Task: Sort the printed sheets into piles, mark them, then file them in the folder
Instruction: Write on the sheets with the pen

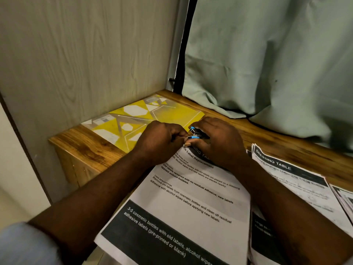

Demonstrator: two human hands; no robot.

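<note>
A stack of printed sheets [187,203] with black header bands lies in front of me on the wooden table [86,142]. My right hand [219,142] grips a small blue and black stapler [194,132] at the stack's top corner. My left hand [162,140] is curled, its fingertips pinching at the same corner beside the stapler. A yellow patterned folder [133,119] lies flat behind both hands. A second pile of sheets headed "DRESSING TABLE" [290,176] sits to the right.
A wood-grain panel [86,54] walls off the left and back. A pale green curtain [267,54] hangs at the back right, draping onto the table. More sheets [343,199] poke in at the far right edge.
</note>
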